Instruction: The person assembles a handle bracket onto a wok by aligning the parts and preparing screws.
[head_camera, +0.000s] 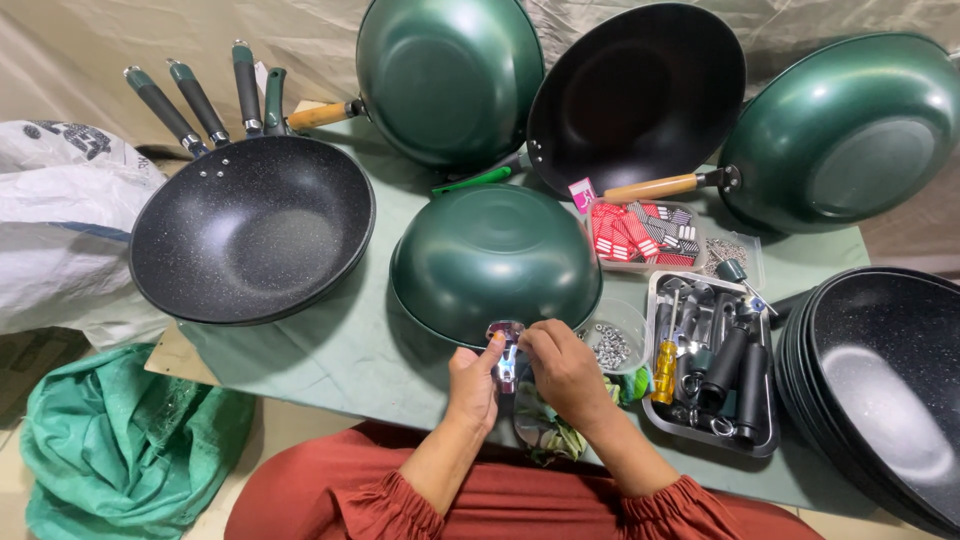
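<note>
1. A low table under a green cloth (330, 350) is standing against a beige tarp backdrop (60, 60); a white sack (60, 220) and a crumpled green bag (120, 450) are lying at far left.
2. One black speckled wok (250, 230) is resting face up, with four dark handles (205, 100) fanning out behind it.
3. Three green woks are showing their undersides: one behind (450, 75), one upturned in the centre (495, 260), one at right (850, 130). A black wok (640, 95) is leaning between the rear ones.
4. The left hand (473, 385) and right hand (562, 372) are together pinching a small metal bracket (505, 345) at the central wok's near rim; its shape is hard to make out.
5. A clear cup of nuts (610, 345), a box of red tags (640, 235) and a steel tray of handles and a yellow screwdriver (712, 375) are sitting beside them.
6. A stack of black woks (880, 390) is being cut off at the right edge, count unclear.
</note>
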